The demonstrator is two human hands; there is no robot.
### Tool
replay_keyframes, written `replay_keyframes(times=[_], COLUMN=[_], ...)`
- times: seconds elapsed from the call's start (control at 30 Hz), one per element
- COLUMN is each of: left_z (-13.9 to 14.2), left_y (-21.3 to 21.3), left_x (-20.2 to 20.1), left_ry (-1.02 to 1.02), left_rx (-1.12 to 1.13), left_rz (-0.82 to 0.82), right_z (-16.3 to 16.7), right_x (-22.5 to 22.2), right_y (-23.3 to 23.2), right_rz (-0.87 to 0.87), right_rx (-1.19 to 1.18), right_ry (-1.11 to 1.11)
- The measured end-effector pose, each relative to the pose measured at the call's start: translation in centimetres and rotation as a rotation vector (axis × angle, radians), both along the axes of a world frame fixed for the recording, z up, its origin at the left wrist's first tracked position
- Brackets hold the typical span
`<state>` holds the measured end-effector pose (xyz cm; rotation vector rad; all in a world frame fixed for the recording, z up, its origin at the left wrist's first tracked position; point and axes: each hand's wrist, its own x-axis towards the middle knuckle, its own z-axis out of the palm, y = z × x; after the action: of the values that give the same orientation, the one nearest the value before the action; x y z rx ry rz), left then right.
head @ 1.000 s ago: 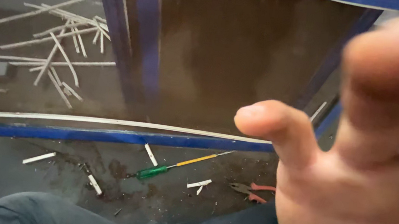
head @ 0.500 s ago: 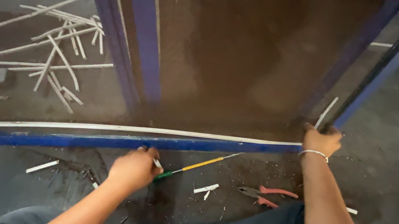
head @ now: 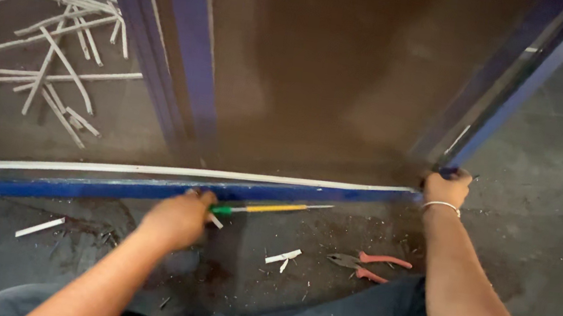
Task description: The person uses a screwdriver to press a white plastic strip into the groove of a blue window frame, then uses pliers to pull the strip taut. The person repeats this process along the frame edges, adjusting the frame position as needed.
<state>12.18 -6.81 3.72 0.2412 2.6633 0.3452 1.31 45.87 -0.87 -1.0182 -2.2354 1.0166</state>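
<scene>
Low in the middle, the left hand (head: 179,218) seems to close on the screwdriver (head: 268,209), which points right toward the right hand (head: 446,189) gripping the blue frame (head: 80,184) corner.

Open dark floor (head: 544,209) lies right of the blue metal frame (head: 80,184), while red-handled pliers (head: 368,263) and white strip offcuts (head: 282,256) clutter the middle.
</scene>
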Motion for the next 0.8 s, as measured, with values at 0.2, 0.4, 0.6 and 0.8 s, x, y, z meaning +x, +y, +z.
replay_keyframes(times=[0.2, 0.4, 0.6, 0.8], left_z=[3.1, 3.1, 3.0, 3.3], left_y=[-5.1, -5.6, -5.8, -5.6], left_x=[-1.3, -2.1, -2.1, -1.9], left_ry=[0.154, 0.266, 0.239, 0.246], left_rx=[0.176, 0.229, 0.333, 0.306], left_rz=[0.126, 0.153, 0.143, 0.153], right_z=[0.5, 0.7, -0.1, 0.5], right_x=[0.1, 0.1, -0.2, -0.1], right_y=[-1.5, -1.4, -0.8, -1.2], right_rz=[0.001, 0.0, -0.017, -0.024], right_rx=[-0.114, -0.086, -0.099, -0.11], right_ry=[0.024, 0.024, 0.01, 0.028])
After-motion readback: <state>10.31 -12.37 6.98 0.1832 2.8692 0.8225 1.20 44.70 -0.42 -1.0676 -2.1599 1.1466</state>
